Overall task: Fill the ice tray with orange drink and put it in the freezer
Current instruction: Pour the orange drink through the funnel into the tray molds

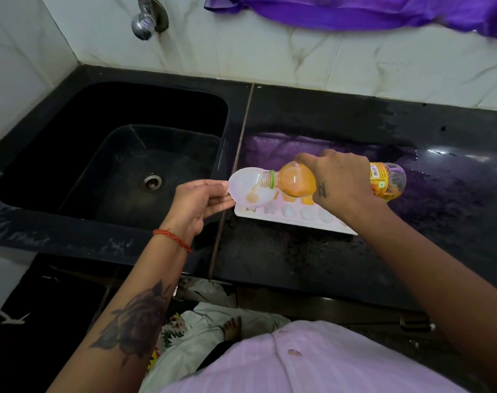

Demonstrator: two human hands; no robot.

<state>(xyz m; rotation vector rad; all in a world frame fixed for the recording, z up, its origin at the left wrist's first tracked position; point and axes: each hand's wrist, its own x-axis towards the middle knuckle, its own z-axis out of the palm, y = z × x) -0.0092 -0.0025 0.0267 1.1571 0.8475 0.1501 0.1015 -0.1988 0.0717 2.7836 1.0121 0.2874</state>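
Observation:
A white ice tray (pixel 291 214) lies on the black counter just right of the sink. Some of its far cells hold orange drink; the near cells look pale. My left hand (pixel 197 198) pinches the rim of a white funnel (pixel 247 185) held over the tray's left end. My right hand (pixel 342 180) grips a clear bottle of orange drink (pixel 296 178), tipped almost flat with its uncapped neck inside the funnel. Orange liquid runs into the funnel's bottom. The bottle's base (pixel 389 180) sticks out past my right hand.
A deep black sink (pixel 71 154) with a drain (pixel 150 181) lies to the left, under a chrome tap (pixel 145 21). The counter (pixel 298 256) is wet at the right. A purple cloth (pixel 369 9) hangs on the tiled wall behind.

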